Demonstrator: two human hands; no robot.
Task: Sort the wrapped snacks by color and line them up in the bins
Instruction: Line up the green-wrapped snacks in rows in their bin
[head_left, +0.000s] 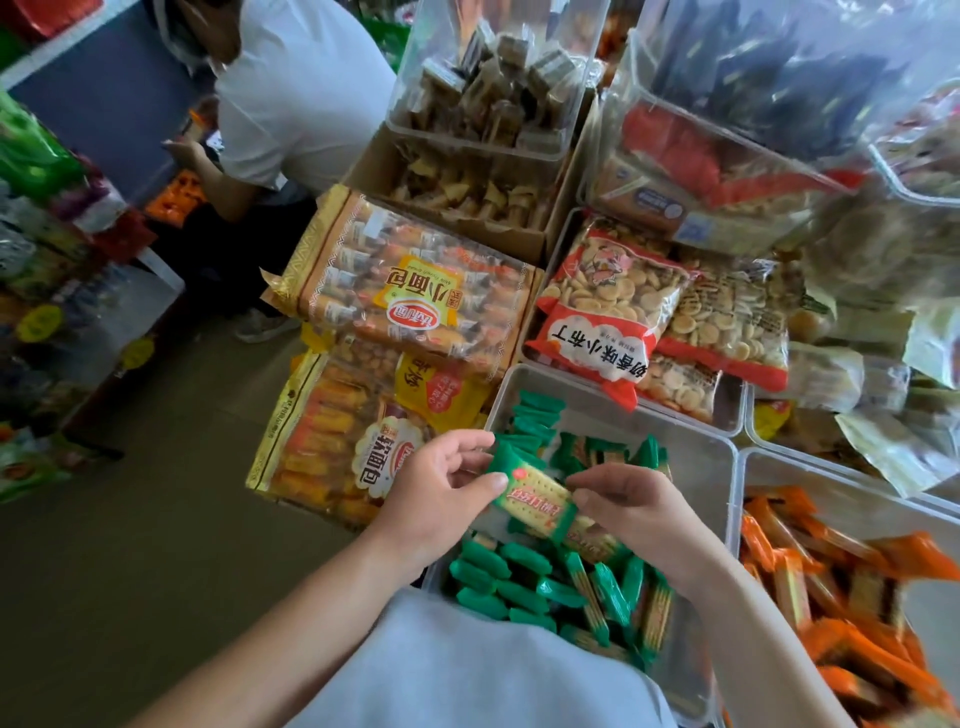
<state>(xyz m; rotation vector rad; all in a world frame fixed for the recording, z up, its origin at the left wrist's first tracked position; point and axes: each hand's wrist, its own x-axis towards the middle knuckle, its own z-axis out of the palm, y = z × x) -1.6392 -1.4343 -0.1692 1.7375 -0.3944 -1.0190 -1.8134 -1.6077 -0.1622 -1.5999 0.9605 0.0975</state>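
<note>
Step in hand: by my read, one green packet (530, 499) is about to join the line-up in the green bin (696, 467).
Left hand (436, 483): thumb and fingers pinch the packet's left end.
Right hand (639, 512): fingertips nip the right end, so both hands are on the one packet.
Where it is: lower centre of the frame, held flat above the pile and touching only the hands.
Doing it well: turn it on edge to match the stacked row (493, 577) at the bin's lower left. Butt it against the last one and let go only once it is wedged, as I expect the slick wrappers to slide.
Watch for: the loose jumble (608, 587) mid-bin. Clear a slot first, or the row may topple.
Look of the packet: a green wrapper with crimped ends, a pale dotted cracker printed on its face, a small red oval logo and a red band of lettering.
Neighbour: the orange packets (831, 587) sit in their own bin at lower right, so keep the green out of there.
</note>
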